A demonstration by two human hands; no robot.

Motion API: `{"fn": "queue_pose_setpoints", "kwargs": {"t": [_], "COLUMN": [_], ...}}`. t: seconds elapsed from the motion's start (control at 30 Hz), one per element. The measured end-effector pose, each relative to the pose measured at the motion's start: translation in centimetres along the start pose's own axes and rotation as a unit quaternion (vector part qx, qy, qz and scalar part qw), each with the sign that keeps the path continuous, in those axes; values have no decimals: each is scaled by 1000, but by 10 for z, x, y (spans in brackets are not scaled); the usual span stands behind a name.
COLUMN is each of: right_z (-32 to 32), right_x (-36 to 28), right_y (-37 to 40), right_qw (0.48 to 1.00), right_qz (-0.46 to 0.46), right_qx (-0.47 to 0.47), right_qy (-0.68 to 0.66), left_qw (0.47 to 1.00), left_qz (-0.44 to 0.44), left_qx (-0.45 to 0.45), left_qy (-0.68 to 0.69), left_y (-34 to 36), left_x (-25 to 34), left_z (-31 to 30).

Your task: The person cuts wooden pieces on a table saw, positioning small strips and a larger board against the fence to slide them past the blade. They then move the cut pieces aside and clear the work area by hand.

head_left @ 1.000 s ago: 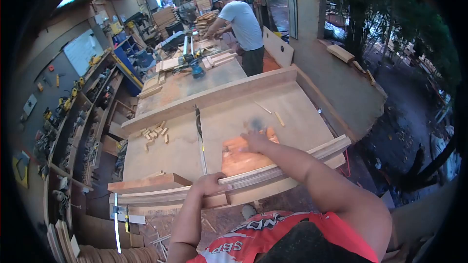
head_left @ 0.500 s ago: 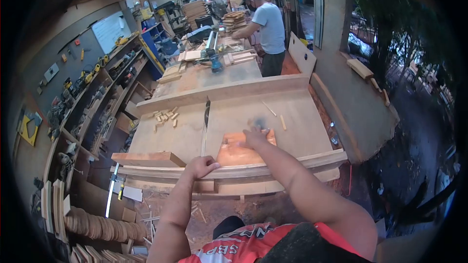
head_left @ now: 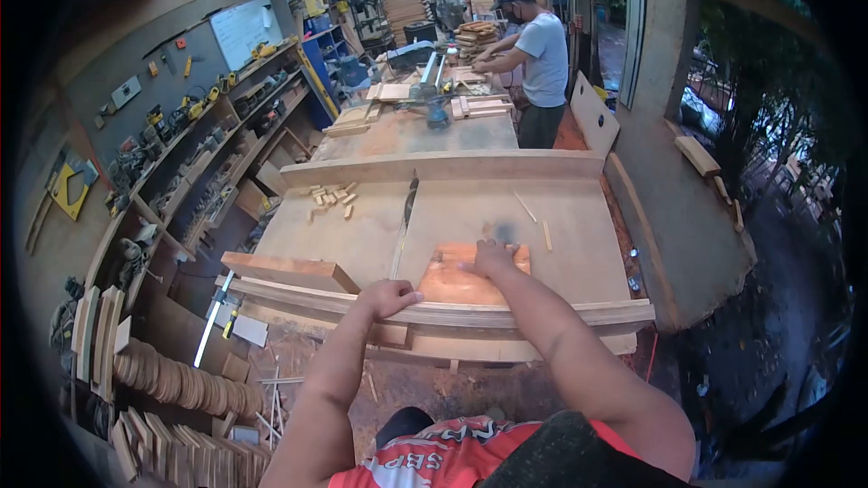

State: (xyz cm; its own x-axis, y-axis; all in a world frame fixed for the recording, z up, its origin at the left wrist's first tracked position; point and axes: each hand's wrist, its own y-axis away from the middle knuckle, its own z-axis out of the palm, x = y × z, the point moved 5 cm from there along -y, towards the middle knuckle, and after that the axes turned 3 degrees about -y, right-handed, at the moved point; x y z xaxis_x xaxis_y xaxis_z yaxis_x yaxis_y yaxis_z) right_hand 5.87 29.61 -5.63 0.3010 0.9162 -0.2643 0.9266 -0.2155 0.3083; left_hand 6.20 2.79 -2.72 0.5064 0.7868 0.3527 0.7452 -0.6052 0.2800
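A flat wooden sled (head_left: 334, 230) with a blade standing in its slot (head_left: 410, 199) lies in front of me. My left hand (head_left: 391, 298) is closed over the sled's near rail (head_left: 597, 314), left of an orange-brown board (head_left: 452, 286). On that board's far part rests my right hand (head_left: 494, 259), fingers spread and pointing away from me. The board lies right of the slot, against the near rail. Small wood blocks (head_left: 333, 197) are scattered left of the blade, and two thin strips (head_left: 547, 236) lie at the right.
Beyond the far fence (head_left: 452, 165), a workbench (head_left: 389, 137) holds wood pieces and a blue tool (head_left: 438, 114). A person in a white shirt (head_left: 544, 59) stands beside it. Tool shelves (head_left: 217, 122) line the left wall. A thick wood block (head_left: 289, 269) sits at the near left rail.
The whole view has shifted, so the sled and bench appear farther right. Both hands keep nearly the same places on the rail and board. The other person's arms have changed position.
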Motion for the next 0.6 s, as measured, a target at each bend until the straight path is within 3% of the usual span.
{"fn": "queue_pose_setpoints", "kwargs": {"t": [0.17,0.3,0.43,0.5,0.6], "right_z": [9,11,9,10,-1], "right_x": [3,3,6,5,-4], "right_y": [-4,-6,-7,-10,-10], "right_qw": [1000,1000,997,999,998], "right_qz": [-7,-2,-24,-22,-21], "right_qx": [14,14,65,31,32], "right_qy": [1,4,42,29,52], "left_qw": [998,998,999,997,999], "left_qz": [-1,0,20,24,7], "left_qx": [-61,-58,30,75,47], "left_qy": [-6,-6,-24,-11,-3], "left_y": [-8,-6,3,10,5], "left_x": [-7,-6,3,5,-2], "left_z": [8,8,-2,-8,-7]}}
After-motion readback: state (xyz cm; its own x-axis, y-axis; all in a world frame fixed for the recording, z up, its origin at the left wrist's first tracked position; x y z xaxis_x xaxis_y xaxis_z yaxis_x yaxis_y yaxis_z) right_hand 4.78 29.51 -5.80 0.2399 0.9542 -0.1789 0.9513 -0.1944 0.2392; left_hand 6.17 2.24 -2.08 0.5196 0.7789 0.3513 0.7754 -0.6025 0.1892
